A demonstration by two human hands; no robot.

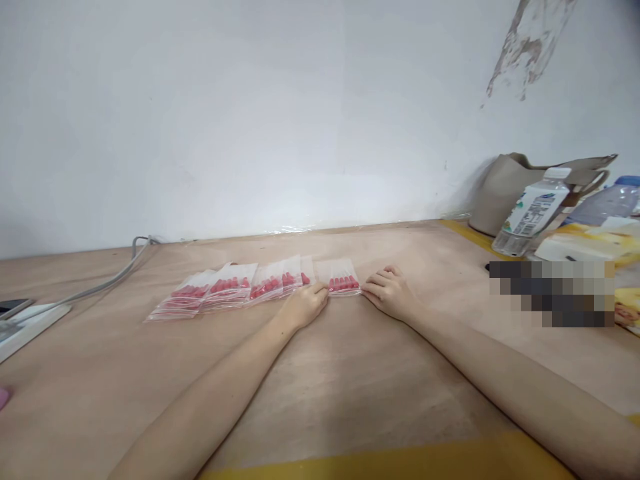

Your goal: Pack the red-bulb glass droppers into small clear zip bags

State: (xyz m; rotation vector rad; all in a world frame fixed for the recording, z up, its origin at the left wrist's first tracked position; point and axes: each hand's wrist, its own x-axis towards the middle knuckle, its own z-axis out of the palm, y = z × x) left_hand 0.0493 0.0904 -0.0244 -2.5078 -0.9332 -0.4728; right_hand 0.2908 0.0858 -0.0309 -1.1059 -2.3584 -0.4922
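A small clear zip bag (pixel 345 269) lies on the table between my hands, with a row of several small red plug-shaped pieces (pixel 343 284) inside. My left hand (pixel 305 303) is closed at the bag's near left corner, fingertips pinching its edge. At the near right corner, the fingers of my right hand (pixel 391 292) are bent together on the edge. To the left, more zip bags (pixel 227 287) with the same red pieces lie in an overlapping row, the rightmost of them partly behind my left hand.
On the right stand a clear bottle with a white cap (pixel 533 210), a grey-beige container (pixel 500 190) and a blue-capped bottle (pixel 607 200), beside yellow-and-white packaging (pixel 575 243). A grey cable (pixel 117 277) runs from the wall to a white flat object (pixel 37 328) at left. A white wall (pixel 250 133) closes the back.
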